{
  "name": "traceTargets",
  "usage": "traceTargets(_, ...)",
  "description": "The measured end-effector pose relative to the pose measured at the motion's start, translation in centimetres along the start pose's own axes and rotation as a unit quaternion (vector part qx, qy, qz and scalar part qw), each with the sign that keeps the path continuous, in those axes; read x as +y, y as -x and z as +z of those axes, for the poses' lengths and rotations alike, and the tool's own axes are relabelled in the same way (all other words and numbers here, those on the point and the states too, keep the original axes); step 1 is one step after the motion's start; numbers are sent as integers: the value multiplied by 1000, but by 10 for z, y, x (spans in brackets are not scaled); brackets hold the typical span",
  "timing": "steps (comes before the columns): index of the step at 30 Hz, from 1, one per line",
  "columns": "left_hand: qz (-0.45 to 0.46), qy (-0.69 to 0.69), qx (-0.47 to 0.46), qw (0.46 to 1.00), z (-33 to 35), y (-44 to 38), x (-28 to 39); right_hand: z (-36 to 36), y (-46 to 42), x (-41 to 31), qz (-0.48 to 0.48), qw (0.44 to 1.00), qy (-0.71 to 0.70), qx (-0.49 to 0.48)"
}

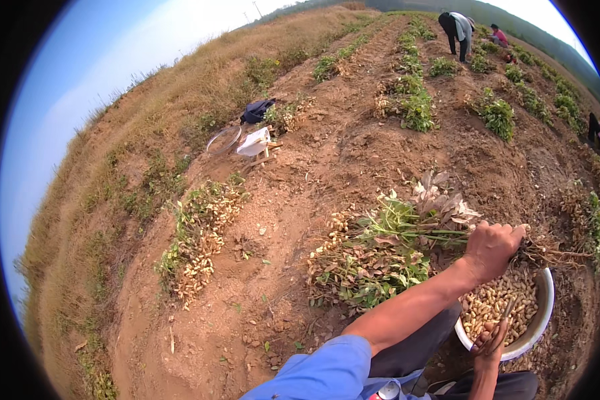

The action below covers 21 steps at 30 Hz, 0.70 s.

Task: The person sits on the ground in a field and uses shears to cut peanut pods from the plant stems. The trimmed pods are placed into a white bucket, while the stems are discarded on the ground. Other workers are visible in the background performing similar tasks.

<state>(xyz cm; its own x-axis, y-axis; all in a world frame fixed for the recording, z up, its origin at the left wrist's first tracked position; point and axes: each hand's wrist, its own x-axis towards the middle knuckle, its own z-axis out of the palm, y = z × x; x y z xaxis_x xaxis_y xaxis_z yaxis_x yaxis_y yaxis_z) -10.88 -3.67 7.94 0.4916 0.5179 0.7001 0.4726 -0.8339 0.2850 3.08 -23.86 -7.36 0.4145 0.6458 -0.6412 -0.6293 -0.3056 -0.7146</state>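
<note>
My left hand (495,248) is closed in a fist around the stems of an uprooted peanut plant (430,231). Its green and withered leaves hang to the left of the fist, and its thin brown roots (545,250) stick out to the right, over the rim of a white-rimmed basin (546,310). Loose unshelled peanuts (492,302) fill much of the basin. My right hand (489,341) is low over these peanuts at the near side of the basin. A narrow brown pointed shape lies along its fingers; whether it is a held thing is unclear.
A heap of pulled peanut plants (365,270) lies left of the basin, and another pile (200,245) farther left. Beyond are a small wooden stool (266,156), a white sack (254,142) and dark cloth (256,111). A person (457,32) bends among distant rows; others are farther right.
</note>
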Motion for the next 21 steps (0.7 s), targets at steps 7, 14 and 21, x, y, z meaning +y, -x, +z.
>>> traceTargets(7,-157,-121,-141,970,-48,60,-45,7,24,-42,-121,986,106,51)
traceTargets(14,-351,-94,-185,913,-91,153,-92,-68,-53,-69,-330,893,306,21)
traceTargets(21,-568,-59,-268,776,-133,245,-110,-41,-28,-83,-518,602,604,69)
